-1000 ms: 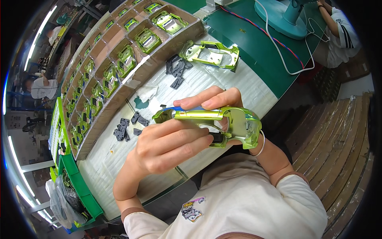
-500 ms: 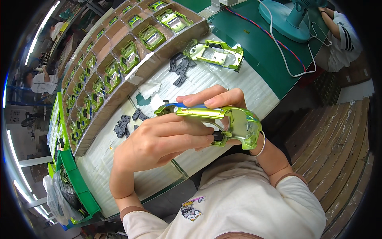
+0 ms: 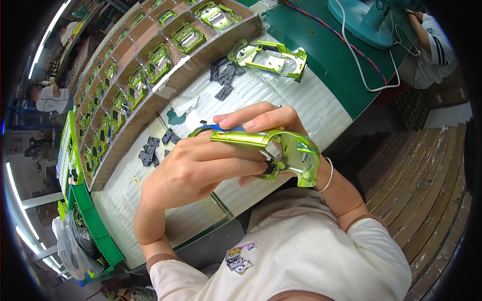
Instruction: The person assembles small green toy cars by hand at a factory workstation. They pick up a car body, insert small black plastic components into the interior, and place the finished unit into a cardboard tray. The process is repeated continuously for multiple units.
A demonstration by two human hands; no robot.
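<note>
Between my two hands a lime-green toy car body shell (image 3: 304,156) is held on its side above the bench, its hollow inside facing toward me. My left hand (image 3: 196,168) reaches into the shell, with its fingertips pressed on a small black part (image 3: 271,168) near the inner edge. Across the top, my right hand (image 3: 273,119) grips the blue-striped outer face; some of its fingers are hidden behind the shell. Beyond them lies another green car shell (image 3: 272,61). Small black plastic pieces (image 3: 224,75) rest beside it, and more black pieces (image 3: 149,152) lie past my left hand.
A divided cardboard tray (image 3: 173,78) full of green shells stands at the far left. Left of me is a green bin (image 3: 95,228) with plastic bags. A teal fan base (image 3: 359,22) and cables occupy the far right. Brown stacked sheets (image 3: 416,200) stand at right; another person (image 3: 432,50) sits beyond.
Both hands have shifted slightly left with the shell, which has turned a little. My left fingertips stay at the black part inside it.
</note>
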